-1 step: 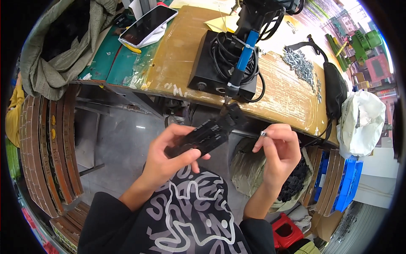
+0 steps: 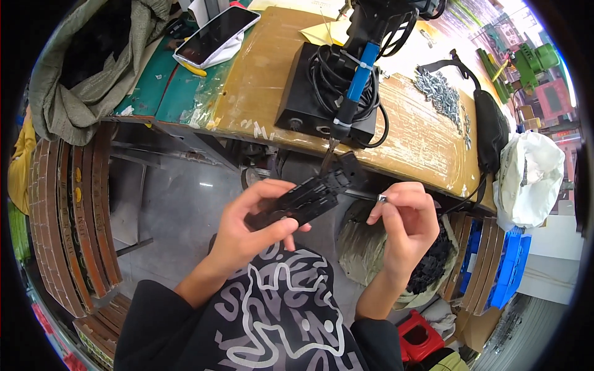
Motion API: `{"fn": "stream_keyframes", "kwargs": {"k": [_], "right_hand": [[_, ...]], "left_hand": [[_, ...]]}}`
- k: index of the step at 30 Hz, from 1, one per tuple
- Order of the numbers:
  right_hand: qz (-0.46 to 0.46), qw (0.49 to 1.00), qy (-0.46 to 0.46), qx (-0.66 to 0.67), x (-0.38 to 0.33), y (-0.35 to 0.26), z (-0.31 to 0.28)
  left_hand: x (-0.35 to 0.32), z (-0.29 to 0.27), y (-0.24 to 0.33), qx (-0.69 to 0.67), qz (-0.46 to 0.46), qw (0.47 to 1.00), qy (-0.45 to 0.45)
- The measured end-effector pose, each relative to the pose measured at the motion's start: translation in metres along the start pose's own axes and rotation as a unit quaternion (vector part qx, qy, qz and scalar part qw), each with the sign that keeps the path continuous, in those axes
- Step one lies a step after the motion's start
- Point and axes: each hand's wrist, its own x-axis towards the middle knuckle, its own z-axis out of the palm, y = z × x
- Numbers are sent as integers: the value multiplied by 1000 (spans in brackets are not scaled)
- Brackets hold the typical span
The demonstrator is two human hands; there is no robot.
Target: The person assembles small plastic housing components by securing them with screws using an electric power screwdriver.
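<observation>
My left hand [image 2: 250,226] is closed around a long black plastic part [image 2: 309,199], held tilted in front of the bench edge with its far end up to the right. Just above that end hangs the tip of an electric screwdriver [image 2: 361,80] with a blue band; whether they touch I cannot tell. To the right, my right hand [image 2: 409,219] pinches a small shiny metal piece [image 2: 382,198] between thumb and fingertips, apart from the black part. Its exact kind is too small to make out.
On the bench [image 2: 247,93] are a black box [image 2: 297,105] with coiled cables, a phone [image 2: 216,37], a heap of small metal pieces [image 2: 439,93] and a black pouch [image 2: 489,130]. A white bag [image 2: 529,176] hangs at right. An open sack [image 2: 365,247] of black parts stands below.
The black part has turned slightly in my left hand, showing more of its side. My right hand has shifted a little, and the metal piece sits differently in its fingertips.
</observation>
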Motion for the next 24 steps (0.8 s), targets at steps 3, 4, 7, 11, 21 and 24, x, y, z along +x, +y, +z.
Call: {"fn": "stream_keyframes", "kwargs": {"k": [3, 4, 7, 11, 21, 24], "right_hand": [[-11, 1000, -3, -11, -3, 2, 3], [-12, 1000, -1, -13, -3, 4, 3], [24, 999, 27, -6, -4, 6, 3], [38, 998, 49, -9, -12, 7, 4], [-96, 967, 70, -227, -16, 12, 1], [-42, 985, 94, -140, -24, 15, 8]], "left_hand": [[3, 0, -1, 23, -14, 999, -30], [4, -1, -1, 37, -23, 998, -50], [4, 7, 7, 55, -57, 996, -44], [1, 10, 3, 60, -33, 998, 1], [10, 13, 3, 170, 0, 985, -4], [17, 22, 1, 99, 58, 993, 31]]}}
